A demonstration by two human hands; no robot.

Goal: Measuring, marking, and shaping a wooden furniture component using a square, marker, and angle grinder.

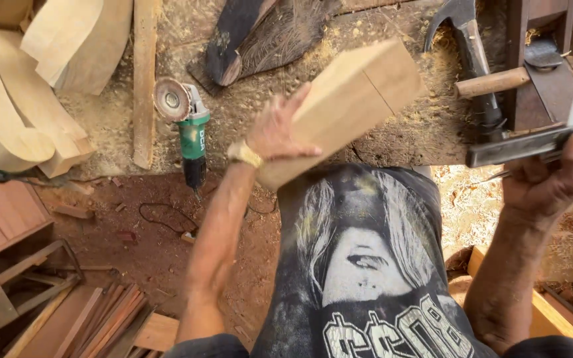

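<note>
Wood block (pixel 356 96) in left hand (pixel 274 129) (raised, tilted); right hand (pixel 552 179) grips square (pixel 532 142).

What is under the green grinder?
The green grinder lies on a sawdust-covered workbench, beside a wooden strip. The bench surface directly beneath the grinder is hidden.

Sawdust-strewn workbench (pixel 392 132) with angle grinder (pixel 187 126), hammer (pixel 475 53).

Woodworking shop, sawdust-strewn bench (pixel 247 119), angle grinder (pixel 187 126), cut timber (pixel 28 99)
</note>
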